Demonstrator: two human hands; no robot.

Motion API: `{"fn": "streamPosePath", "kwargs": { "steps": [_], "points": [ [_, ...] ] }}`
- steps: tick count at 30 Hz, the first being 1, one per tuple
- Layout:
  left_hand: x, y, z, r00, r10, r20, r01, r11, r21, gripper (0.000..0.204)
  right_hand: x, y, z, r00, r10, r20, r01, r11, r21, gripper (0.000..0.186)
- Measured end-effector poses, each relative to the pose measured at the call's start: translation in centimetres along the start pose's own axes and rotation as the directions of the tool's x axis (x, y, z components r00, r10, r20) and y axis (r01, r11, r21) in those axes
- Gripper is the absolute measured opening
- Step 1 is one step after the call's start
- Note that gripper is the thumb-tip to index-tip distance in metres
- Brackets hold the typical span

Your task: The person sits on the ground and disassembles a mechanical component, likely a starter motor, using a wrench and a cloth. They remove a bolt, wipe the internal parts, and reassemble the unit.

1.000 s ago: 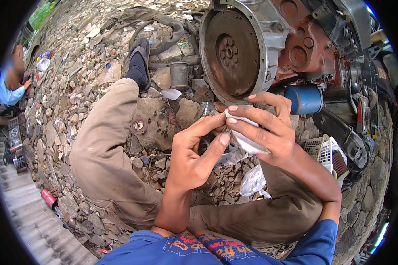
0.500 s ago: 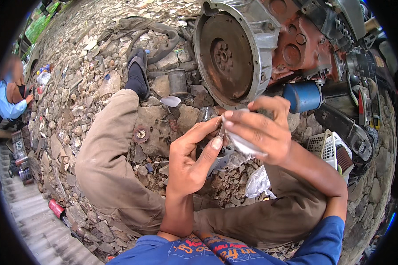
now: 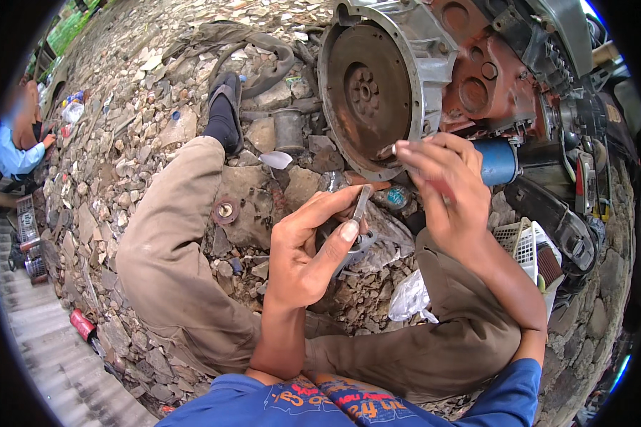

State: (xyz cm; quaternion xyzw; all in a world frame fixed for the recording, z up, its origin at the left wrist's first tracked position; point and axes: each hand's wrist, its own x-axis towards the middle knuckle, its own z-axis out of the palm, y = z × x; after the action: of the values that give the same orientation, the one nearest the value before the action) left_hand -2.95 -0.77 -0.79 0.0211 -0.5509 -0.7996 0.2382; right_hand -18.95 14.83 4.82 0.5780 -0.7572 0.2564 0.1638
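My left hand [image 3: 308, 245] is closed, pinching a small, flat grey metal piece [image 3: 363, 203] between thumb and fingers, its upper end sticking up. My right hand [image 3: 449, 181], slightly blurred, is raised to the right of it and apart from it. Its fingertips are closed around something small with a pale tip [image 3: 394, 149], too indistinct to name. Beneath my left hand, partly hidden, is a grey metal part [image 3: 360, 250] next to crumpled clear plastic [image 3: 392, 249]. A round metal part with a bright centre [image 3: 225, 211] lies on a flat stone to the left.
An engine with a large round flywheel [image 3: 369, 92] and reddish block [image 3: 477, 78] stands ahead, with a blue cylindrical filter [image 3: 497, 162]. A white plastic basket [image 3: 527, 245] is at right, a clear bag [image 3: 410, 297] near my leg. Another person [image 3: 18, 146] sits far left beside stony ground.
My right hand has moved right, away from the metal piece in my left hand. The white material under its palm no longer shows. The metal piece is now more exposed.
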Motion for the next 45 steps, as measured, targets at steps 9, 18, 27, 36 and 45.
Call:
{"fn": "streamPosePath", "kwargs": {
  "steps": [9,18,27,36,45],
  "points": [
    [0.1,-0.2,0.2,0.999,0.011,-0.052,-0.007,0.998,0.065,0.038,-0.1,-2.0,0.8,0.928,-0.372,-0.013,0.37,0.926,-0.082,0.04],
    [0.4,-1.7,-1.3,0.999,-0.046,-0.018,0.047,0.997,0.059,0.04,0.5,-0.5,1.2,0.991,-0.101,0.091,0.123,0.952,-0.28,0.042],
    [0.4,-1.4,-1.6,0.996,0.086,0.007,-0.086,0.969,0.233,0.039,0.4,-0.7,0.3,0.985,-0.131,0.109,0.145,0.981,-0.129,0.051],
    [0.7,-1.2,-1.7,0.986,0.166,-0.01,-0.155,0.939,0.307,0.038,0.0,-1.7,1.4,0.934,-0.286,0.213,0.323,0.931,-0.167,0.06],
    [0.7,-1.9,-1.7,0.99,0.126,-0.055,-0.109,0.963,0.246,0.037,0.5,-1.9,0.8,0.935,-0.207,0.289,0.265,0.947,-0.179,0.059]
  ]
}}
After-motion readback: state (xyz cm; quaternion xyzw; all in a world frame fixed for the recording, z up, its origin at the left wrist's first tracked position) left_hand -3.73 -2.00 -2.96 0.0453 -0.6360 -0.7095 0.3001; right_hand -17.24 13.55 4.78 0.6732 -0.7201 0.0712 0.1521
